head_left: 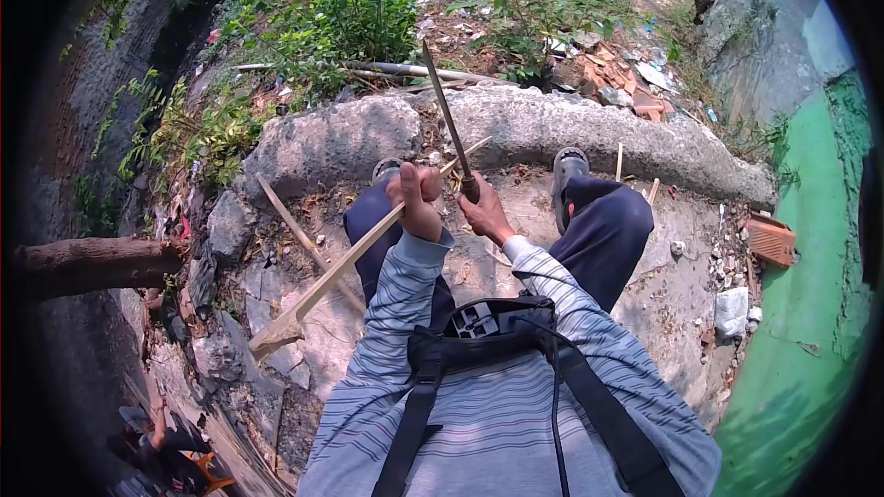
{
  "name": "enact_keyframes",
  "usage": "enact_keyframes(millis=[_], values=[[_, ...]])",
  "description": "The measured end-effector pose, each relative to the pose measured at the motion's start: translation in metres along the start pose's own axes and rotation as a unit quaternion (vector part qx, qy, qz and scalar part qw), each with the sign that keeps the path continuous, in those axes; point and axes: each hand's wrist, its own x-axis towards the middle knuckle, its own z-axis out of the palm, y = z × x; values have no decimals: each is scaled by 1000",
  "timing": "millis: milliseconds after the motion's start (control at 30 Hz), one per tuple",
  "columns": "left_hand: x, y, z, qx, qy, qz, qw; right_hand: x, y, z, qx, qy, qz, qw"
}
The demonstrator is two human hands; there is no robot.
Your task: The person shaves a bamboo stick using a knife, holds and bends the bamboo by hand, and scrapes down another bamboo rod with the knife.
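My left hand (417, 202) is closed round a pale wooden stick (331, 281), its thumb pointing up. The stick runs slantwise from a thick, rough end at lower left to a thin tip beyond my fist. In my right hand (488, 214), the fingers wrap the brown handle of a machete (446, 110). Its long, narrow dark blade points away from me and leans left. The blade passes close to the stick's thin end; whether they touch, I cannot tell. Both hands are between my knees, above the concrete ground.
A low concrete kerb (341, 133) curves in front of my feet. Another stick (308, 239) lies at left, near a tree trunk (101, 265). Plants (359, 18) and broken tiles (612, 78) lie beyond. At right are a brick (771, 239) and green wall (792, 313); a person (166, 446) is lower left.
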Motion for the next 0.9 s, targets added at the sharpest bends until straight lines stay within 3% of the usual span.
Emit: enact_keyframes(millis=[100,167,300,400,467,633,833,900], values=[[1,-1,-4,2,6,-2,1000,1,-6,-2,-4,-9,28,1000],[2,-3,-8,1,8,0,1000,0,-13,-3,-70,14,-7,997],[1,-2,-5,3,11,3,1000,-3,-20,-2,-62,5,-25,998],[1,-2,-4,16,-5,18,1000,0,-14,-4,-36,12,-12,999],[2,-1,-4,20,-5,20,1000,7,-2,-5,-58,16,49,997],[2,-3,-6,-1,-2,5,1000,6,-1,-4,-76,49,41,995],[4,-5,-8,-22,8,8,1000,5,-19,-12,-40,-25,-42,998],[3,-5,-7,-30,6,11,999,10,-8,-9,-39,-18,-13,999]])
